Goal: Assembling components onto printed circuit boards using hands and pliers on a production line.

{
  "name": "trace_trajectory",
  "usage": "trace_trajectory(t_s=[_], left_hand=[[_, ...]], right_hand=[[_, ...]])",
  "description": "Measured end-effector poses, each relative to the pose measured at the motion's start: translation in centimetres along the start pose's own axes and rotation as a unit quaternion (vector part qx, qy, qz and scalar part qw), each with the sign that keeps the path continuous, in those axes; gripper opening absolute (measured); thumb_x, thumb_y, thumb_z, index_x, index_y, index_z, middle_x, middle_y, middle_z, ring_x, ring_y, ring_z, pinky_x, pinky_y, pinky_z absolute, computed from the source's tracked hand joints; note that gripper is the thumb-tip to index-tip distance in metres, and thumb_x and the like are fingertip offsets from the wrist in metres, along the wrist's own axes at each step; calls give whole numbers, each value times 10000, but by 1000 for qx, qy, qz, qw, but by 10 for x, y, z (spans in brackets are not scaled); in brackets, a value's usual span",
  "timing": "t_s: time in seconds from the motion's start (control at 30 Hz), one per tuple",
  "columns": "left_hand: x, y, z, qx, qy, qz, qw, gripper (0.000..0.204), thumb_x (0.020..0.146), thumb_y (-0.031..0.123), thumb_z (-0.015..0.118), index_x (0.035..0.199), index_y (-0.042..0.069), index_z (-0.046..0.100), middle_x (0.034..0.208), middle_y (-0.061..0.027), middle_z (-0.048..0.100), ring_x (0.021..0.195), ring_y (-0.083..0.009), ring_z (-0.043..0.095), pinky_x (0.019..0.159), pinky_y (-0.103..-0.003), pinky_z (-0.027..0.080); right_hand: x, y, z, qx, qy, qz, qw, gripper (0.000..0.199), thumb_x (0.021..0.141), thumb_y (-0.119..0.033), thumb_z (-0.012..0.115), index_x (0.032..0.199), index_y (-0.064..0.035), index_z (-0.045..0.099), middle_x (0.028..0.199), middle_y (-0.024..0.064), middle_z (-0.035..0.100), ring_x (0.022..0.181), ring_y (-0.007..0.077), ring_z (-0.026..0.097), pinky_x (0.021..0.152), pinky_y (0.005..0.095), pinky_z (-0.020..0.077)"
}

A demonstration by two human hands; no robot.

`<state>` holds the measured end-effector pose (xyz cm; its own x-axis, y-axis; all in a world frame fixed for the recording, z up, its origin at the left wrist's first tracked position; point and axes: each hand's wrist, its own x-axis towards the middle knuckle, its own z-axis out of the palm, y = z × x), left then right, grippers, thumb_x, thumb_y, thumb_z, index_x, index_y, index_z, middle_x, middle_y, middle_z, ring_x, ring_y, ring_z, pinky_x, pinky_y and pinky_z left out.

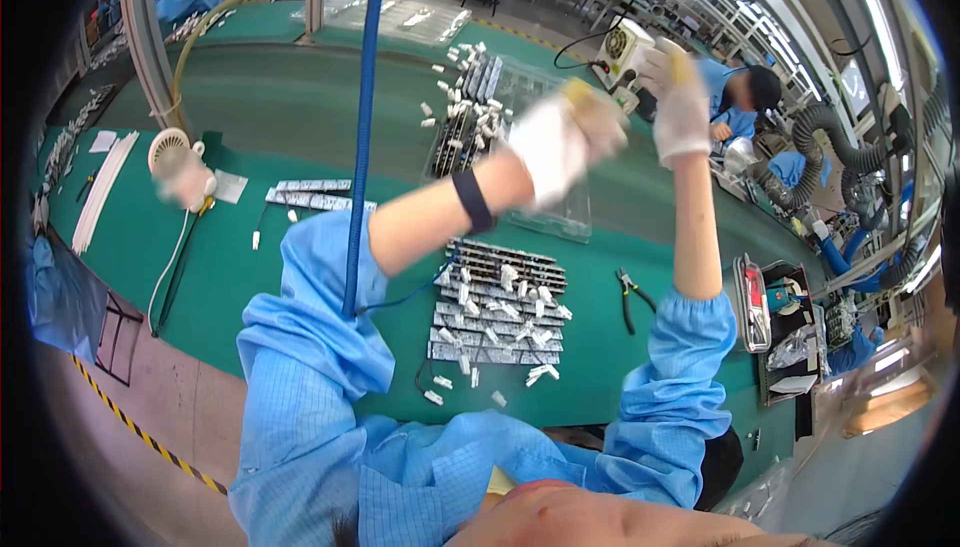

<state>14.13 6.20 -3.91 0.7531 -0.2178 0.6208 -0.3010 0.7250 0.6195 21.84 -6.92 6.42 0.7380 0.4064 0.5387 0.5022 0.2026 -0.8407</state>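
My left hand (572, 142) and my right hand (680, 107) are raised over the far side of the bench, in white gloves with yellow on the fingers. Motion smears both, so I cannot make out their grip or anything held. Below the left hand lies a clear plastic tray (565, 225), partly covered by that arm. Beside it, strip-shaped boards with white connectors (462, 137) are heaped. Nearer me rests a stack of similar strip boards (495, 332), its white plugs and leads scattered over it. A black wrist strap (473, 201) circles my left wrist.
Pliers (630, 302) lie right of the near stack, beside a tool box (790, 322). A small fan (183, 169), white strips (105, 192) and two boards (310, 194) sit left. A blue coiled cord (362, 137) hangs before me. A co-worker (735, 97) sits beyond my right hand.
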Motion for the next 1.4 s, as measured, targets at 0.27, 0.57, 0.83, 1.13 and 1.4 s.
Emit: trace_trajectory(t_s=[0.27, 0.57, 0.83, 1.13, 1.4], left_hand=[[2, 1, -13, -202, 168, -100, 960, 398, 1013, 340, 336, 1304, 79, 413, 1293, -116, 518, 1148, -230, 537, 917, -366, 490], [-17, 4, -10, -216, 45, -89, 971, 358, 1014, 263, 342, 1343, 124, 364, 1312, -111, 488, 1181, -186, 512, 983, -391, 448], [-35, 16, 3, -252, -63, -79, 962, 370, 1014, 218, 344, 1377, 151, 323, 1334, -111, 456, 1215, -161, 481, 1038, -412, 408], [-41, 6, -1, -418, -69, -106, 900, 476, 1003, 338, 322, 1408, 92, 280, 1409, -142, 371, 1296, -233, 381, 1087, -431, 327], [-40, 2, -9, -551, -75, -118, 823, 603, 993, 445, 303, 1436, 40, 241, 1476, -171, 296, 1369, -297, 291, 1131, -447, 255]], right_hand=[[-113, -12, 119, -510, -340, -458, 644, 574, 711, -228, 687, 1253, -306, 517, 1201, -11, 543, 1084, 169, 549, 1001, 442, 356], [-107, -36, 115, -505, -324, -448, 663, 682, 663, -278, 709, 1307, -310, 488, 1308, -21, 487, 1178, 206, 495, 1054, 497, 306], [-111, -18, 114, -474, -326, -436, 692, 523, 722, -202, 674, 1216, -323, 549, 1191, -43, 584, 1128, 143, 551, 1089, 548, 200], [-115, -5, 108, -406, -391, -295, 771, 472, 700, -189, 712, 1162, -216, 620, 1084, 4, 652, 999, 174, 608, 1105, 479, 220], [-132, 14, 112, -479, -217, -507, 683, 601, 604, -172, 740, 1165, -316, 580, 1183, -70, 573, 1159, 176, 515, 1044, 617, 252]])
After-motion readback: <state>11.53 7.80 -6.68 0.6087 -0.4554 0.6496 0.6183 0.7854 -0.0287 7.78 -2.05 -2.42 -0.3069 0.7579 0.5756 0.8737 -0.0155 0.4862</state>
